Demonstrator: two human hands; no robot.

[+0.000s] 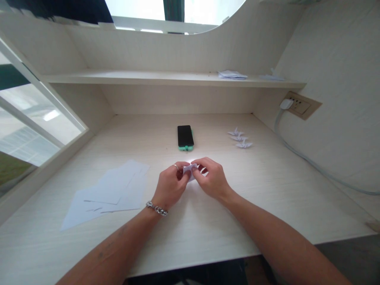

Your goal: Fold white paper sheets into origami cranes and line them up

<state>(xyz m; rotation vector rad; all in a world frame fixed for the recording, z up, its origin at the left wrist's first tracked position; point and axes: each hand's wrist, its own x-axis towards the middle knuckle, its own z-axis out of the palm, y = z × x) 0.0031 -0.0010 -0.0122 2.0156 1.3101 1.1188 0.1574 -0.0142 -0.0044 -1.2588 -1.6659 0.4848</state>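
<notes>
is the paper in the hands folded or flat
Folded: the paper is a small creased piece pinched between the left hand and right hand, unlike the flat sheets beside them.

A pale wood-grain desk fills the view, boxed in by panels of the same finish. A shelf runs across the far side, above a recessed back panel. On the right stands a side wall with a socket plate; a white plug sits in it, and its grey cable trails down toward the near right. To the left is a window with a white frame. Bright daylight comes from a far opening above the shelf. A dark floor shows past the desk's near edge.
</notes>
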